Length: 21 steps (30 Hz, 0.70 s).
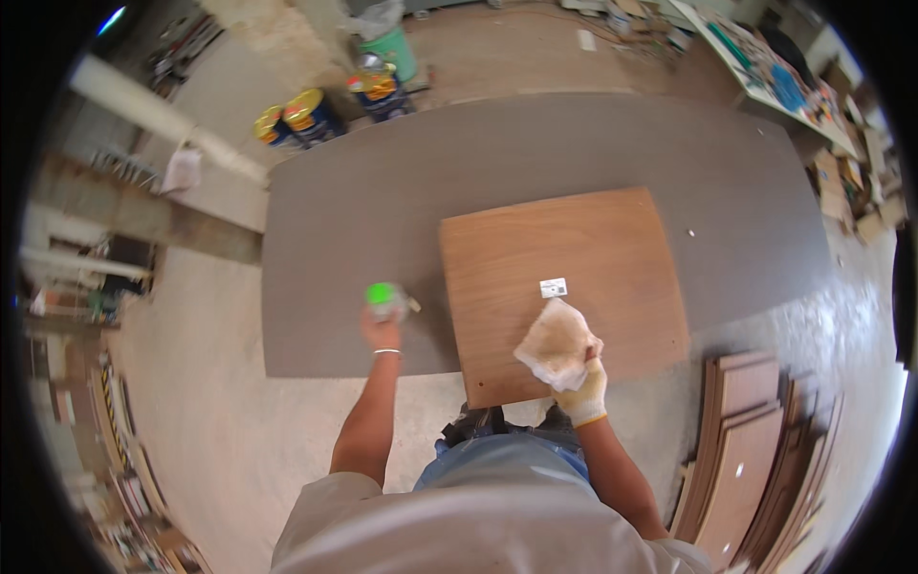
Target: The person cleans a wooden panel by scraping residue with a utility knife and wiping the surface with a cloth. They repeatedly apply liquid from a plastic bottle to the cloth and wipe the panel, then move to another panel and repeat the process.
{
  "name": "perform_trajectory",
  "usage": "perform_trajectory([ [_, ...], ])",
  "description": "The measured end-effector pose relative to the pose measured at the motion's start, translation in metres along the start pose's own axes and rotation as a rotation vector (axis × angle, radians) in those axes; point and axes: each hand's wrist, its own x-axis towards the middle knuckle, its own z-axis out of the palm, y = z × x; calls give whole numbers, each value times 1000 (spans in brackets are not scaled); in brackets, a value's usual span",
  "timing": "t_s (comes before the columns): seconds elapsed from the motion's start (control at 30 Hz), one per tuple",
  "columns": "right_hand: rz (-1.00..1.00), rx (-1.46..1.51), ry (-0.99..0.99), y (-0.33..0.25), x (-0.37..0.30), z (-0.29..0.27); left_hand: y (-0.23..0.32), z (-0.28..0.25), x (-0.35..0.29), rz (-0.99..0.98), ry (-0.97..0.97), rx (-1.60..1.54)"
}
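Note:
A clear container with a bright green cap (381, 294) is in my bare left hand (382, 331), over the grey tabletop left of the wooden panel; motion smears it somewhat. My right hand (585, 387) wears a pale knitted glove and grips a whitish, stained cloth (555, 346). That cloth hangs over the near part of the brown wood-grain panel (555, 239). Just beyond the cloth, a small white label (553, 287) lies on the panel. The panel's near edge juts past the table toward my body.
The panel rests on a large grey-brown table (363, 210). Brown boards (741, 450) stand stacked at the right. Several paint cans (316, 117) and a green bucket (390, 53) sit beyond the far left edge. A cluttered bench (775, 81) is at the far right.

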Motion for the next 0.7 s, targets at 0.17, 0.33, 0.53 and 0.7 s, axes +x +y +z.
perform_trajectory([
  [0.17, -476, 19, 322, -69, -79, -47, -93, -34, 68, -146, 242, -168],
  [0.33, -877, -74, 474, -139, -141, -78, -84, -54, 89, -264, 54, 93],
  [0.53, 38, -1833, 1678, -258, -91, -120, 41, 60, -102, 352, -294, 626],
  [0.7, -103, -2447, 1052, -217, -1, -100, 139, 199, -208, 644, -915, 620],
])
